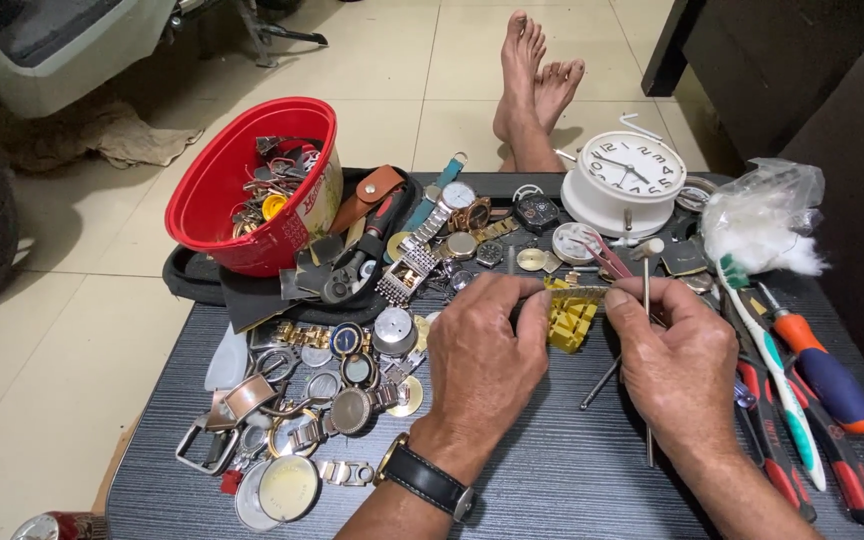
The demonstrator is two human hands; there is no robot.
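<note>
My left hand and my right hand meet over the middle of a dark striped table. Between their fingertips they pinch a thin gold-coloured metal watch strap, held level. My right hand also has a thin metal rod with a small round head running upright past its fingers. Just below the strap a yellow plastic block lies on the table. A black wristwatch sits on my left wrist.
A red plastic bowl of metal parts stands at the back left. Several watches, cases and straps litter the left half. A white alarm clock, a bag of cotton, a toothbrush and screwdrivers lie to the right. Bare feet rest on the tiled floor beyond.
</note>
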